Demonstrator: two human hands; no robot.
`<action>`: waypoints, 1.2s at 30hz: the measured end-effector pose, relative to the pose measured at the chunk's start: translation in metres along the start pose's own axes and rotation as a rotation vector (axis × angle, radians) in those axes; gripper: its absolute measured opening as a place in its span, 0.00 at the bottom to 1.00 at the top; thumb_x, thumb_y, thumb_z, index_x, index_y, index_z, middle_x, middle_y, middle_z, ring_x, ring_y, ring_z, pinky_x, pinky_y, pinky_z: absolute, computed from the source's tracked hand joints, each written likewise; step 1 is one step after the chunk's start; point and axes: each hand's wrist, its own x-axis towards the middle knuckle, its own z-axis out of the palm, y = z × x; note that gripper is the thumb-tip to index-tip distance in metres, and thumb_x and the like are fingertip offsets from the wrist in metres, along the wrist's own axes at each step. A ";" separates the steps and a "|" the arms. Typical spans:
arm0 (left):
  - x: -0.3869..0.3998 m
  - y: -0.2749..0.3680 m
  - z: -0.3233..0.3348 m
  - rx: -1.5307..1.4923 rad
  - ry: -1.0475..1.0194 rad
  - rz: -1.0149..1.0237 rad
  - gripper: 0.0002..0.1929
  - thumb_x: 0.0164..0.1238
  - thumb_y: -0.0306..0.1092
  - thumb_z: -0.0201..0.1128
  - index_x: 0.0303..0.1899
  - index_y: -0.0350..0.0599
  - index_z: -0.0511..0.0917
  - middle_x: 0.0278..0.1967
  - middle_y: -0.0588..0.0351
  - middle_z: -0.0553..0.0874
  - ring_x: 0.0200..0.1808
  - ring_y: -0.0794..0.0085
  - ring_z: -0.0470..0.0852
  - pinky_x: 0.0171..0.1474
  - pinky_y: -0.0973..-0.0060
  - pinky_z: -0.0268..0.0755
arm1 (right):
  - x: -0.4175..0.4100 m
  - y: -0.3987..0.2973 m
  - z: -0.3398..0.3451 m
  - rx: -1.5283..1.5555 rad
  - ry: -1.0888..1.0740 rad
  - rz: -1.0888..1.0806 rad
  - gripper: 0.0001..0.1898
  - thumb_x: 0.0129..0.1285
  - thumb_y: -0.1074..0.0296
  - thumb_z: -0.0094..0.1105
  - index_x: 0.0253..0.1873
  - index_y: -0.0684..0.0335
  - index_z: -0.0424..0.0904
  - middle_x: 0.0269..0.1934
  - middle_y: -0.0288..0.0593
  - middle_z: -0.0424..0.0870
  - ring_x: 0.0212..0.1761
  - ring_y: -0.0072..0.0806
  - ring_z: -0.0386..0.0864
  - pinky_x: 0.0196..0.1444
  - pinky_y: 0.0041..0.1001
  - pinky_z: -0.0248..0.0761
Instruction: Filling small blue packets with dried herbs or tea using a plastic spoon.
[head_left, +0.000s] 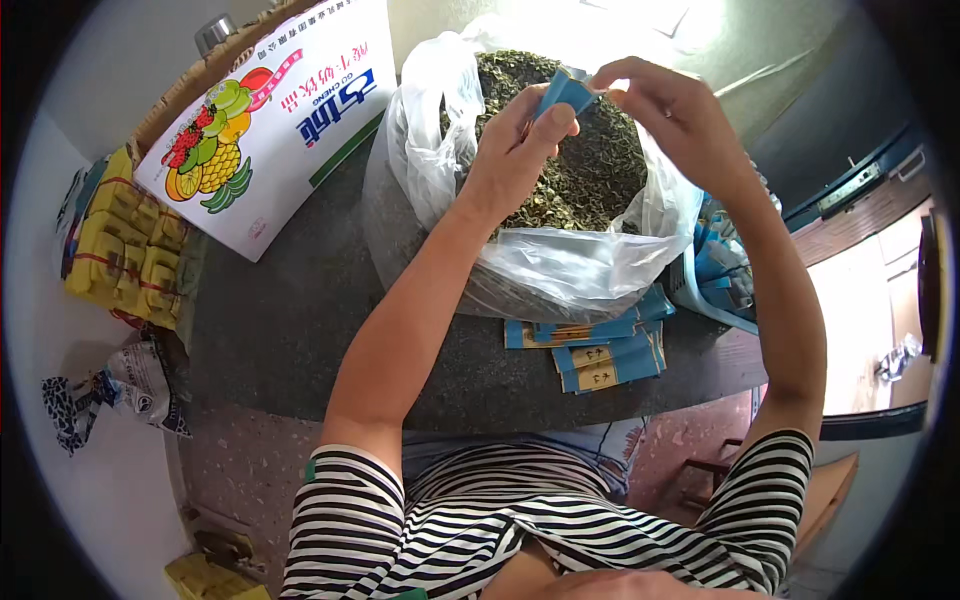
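My left hand (517, 154) grips a blue paper packet (568, 91) above a big clear plastic bag (420, 180) of dried, dark green leaves (577, 180), which look like loose tea. The packet's top faces up and seems spread apart. At its upper right edge is my right hand (664, 109), thumb and fingertips close together; whether they pinch the rim or a bit of leaf cannot be told. Several flat blue and tan packets (611, 364) lie overlapping on the dark table, against the near side of the bag.
A light blue plastic basket (686, 289) with blue packets stands right of the bag. A printed carton (270, 127) is at the left on the dark table (285, 330). Yellow bundles (124, 240) tied with red bands sit beyond the table's left edge.
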 end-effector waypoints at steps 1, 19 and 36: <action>0.000 0.000 0.000 -0.043 -0.016 0.002 0.23 0.75 0.55 0.60 0.53 0.42 0.79 0.34 0.63 0.83 0.32 0.84 0.73 0.37 0.81 0.68 | 0.000 0.001 0.007 -0.013 0.004 0.043 0.10 0.74 0.69 0.55 0.52 0.65 0.81 0.35 0.33 0.82 0.34 0.15 0.70 0.36 0.22 0.66; 0.006 -0.011 0.000 0.062 0.006 -0.064 0.24 0.78 0.54 0.54 0.57 0.42 0.82 0.45 0.57 0.87 0.41 0.79 0.82 0.46 0.79 0.73 | -0.207 -0.114 -0.081 -0.245 0.198 0.808 0.05 0.66 0.74 0.65 0.36 0.67 0.80 0.26 0.29 0.74 0.25 0.12 0.66 0.26 0.18 0.55; 0.003 -0.008 0.004 0.147 -0.004 -0.056 0.22 0.76 0.51 0.59 0.56 0.41 0.82 0.43 0.57 0.87 0.41 0.79 0.82 0.48 0.78 0.73 | -0.268 -0.032 -0.028 -0.482 0.309 0.694 0.04 0.62 0.77 0.67 0.40 0.69 0.82 0.31 0.40 0.82 0.30 0.20 0.75 0.34 0.24 0.69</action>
